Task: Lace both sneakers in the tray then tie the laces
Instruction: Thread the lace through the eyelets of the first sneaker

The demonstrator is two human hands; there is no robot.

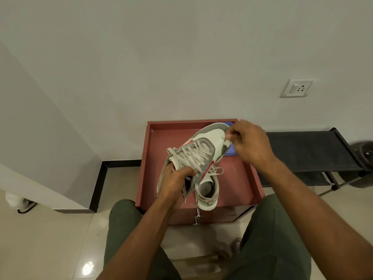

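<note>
The room is lit softly and evenly, not too bright and not dark. A round white shine sits on the glossy floor, so a lamp is up above. The wall looks a bit gray, darker toward the top corners. Soft shadows lie inside the tray and under the black rack. The right hand is a little blurry. Straight lines bend near the picture's edges, like the wall on the left. The shoes look fairly sharp.
</note>
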